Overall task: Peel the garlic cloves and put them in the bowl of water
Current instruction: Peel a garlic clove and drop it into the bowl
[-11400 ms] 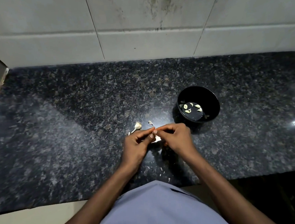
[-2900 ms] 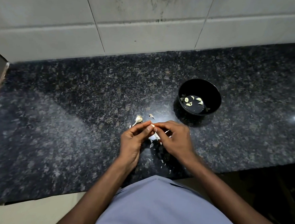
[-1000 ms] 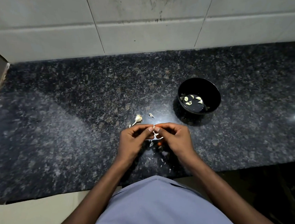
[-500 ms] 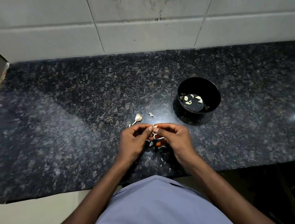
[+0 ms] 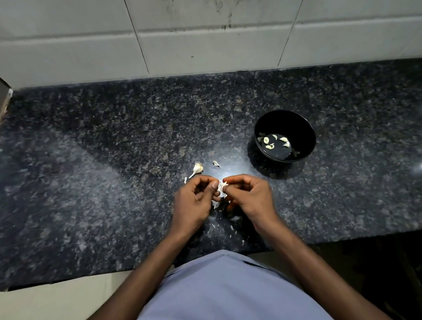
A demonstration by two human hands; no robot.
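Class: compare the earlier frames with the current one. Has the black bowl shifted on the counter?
No. The black bowl keeps its place relative to the garlic stem and the counter's back edge.

garlic clove (image 5: 222, 187): small, white papery skin partly loose; pinched between both hands' fingertips above the counter | bowl (image 5: 300, 127): black, round, upright, right of and beyond the clove; holds water | peeled cloves (image 5: 274, 141): several, pale, inside the bowl
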